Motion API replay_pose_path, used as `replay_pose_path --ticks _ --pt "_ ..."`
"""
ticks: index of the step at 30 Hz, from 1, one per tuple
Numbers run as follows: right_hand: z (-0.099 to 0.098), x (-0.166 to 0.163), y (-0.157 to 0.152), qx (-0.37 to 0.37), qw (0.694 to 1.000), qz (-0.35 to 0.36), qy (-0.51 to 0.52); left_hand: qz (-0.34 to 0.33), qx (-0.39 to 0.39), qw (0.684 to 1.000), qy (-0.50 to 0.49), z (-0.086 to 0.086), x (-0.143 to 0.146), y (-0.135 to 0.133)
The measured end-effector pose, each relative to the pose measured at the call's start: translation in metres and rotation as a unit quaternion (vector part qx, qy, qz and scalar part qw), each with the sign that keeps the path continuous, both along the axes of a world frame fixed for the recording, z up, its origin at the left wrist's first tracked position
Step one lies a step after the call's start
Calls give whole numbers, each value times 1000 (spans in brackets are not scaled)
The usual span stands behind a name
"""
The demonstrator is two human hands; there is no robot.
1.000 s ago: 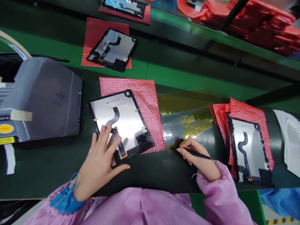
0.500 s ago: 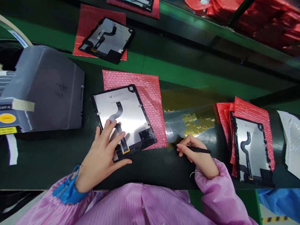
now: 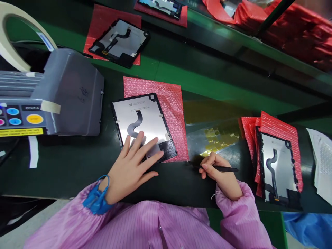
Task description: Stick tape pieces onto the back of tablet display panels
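A display panel (image 3: 147,121) with a silvery back, black frame and dark curved flex cable (image 3: 136,122) lies tilted on a pink bubble-wrap sheet (image 3: 172,114). My left hand (image 3: 137,164) is spread over the panel's lower part, hiding the cable's lower end. Held like a pen in my right hand (image 3: 216,167) are slim black tweezers (image 3: 227,169), their tips pointing left near the wrap's lower right corner. Just beyond that hand, a clear sheet with small yellow tape pieces (image 3: 220,138) lies on the dark table.
On the left stands a grey tape dispenser (image 3: 77,97) with a large tape roll (image 3: 7,38). Another panel (image 3: 278,166) rests on red bubble bags (image 3: 282,128) at right, beside white papers (image 3: 321,162). Farther back, a panel (image 3: 121,41) lies on red wrap below a shelf.
The view has shifted left, showing more of the dispenser. My left hand has slid further over the panel, covering the cable's lower end. My right hand keeps its hold on the tweezers.
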State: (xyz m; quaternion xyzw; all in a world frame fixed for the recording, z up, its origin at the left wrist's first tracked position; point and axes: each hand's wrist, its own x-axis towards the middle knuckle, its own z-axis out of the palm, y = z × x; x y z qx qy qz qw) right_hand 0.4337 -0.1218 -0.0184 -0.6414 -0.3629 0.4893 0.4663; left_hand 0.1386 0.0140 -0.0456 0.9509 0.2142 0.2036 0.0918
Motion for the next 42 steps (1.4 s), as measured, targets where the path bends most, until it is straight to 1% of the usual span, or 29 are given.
replay_pose_path --ticks 3,5,9,12,16,20,24,27,35,42 --pt "4 -5 1 -6 998 -17 68 9 -46 999 -12 6 1 2" --pt "8 -11 6 -1 995 -27 97 25 -72 997 -33 8 -5 4" --pt "17 -30 23 16 996 -32 88 66 -94 991 -65 10 -28 0" --pt "22 -53 39 16 999 11 47 92 -108 987 -75 11 -43 -7" --pt "20 -81 58 21 997 77 0 92 -121 985 -82 11 -49 -17" --pt "10 -94 69 -2 996 93 -4 87 -135 983 -86 6 -48 -26" --pt "1 -99 69 -11 996 85 8 83 -140 981 -105 -2 -47 -34" --pt "-1 -101 67 -15 997 75 15 74 -127 983 -113 -5 -47 -37" --pt "-1 -107 60 -27 998 50 7 79 -144 981 -103 -3 -47 -36" --pt "-3 -109 60 -23 999 47 3 85 -156 978 -110 -3 -46 -38"
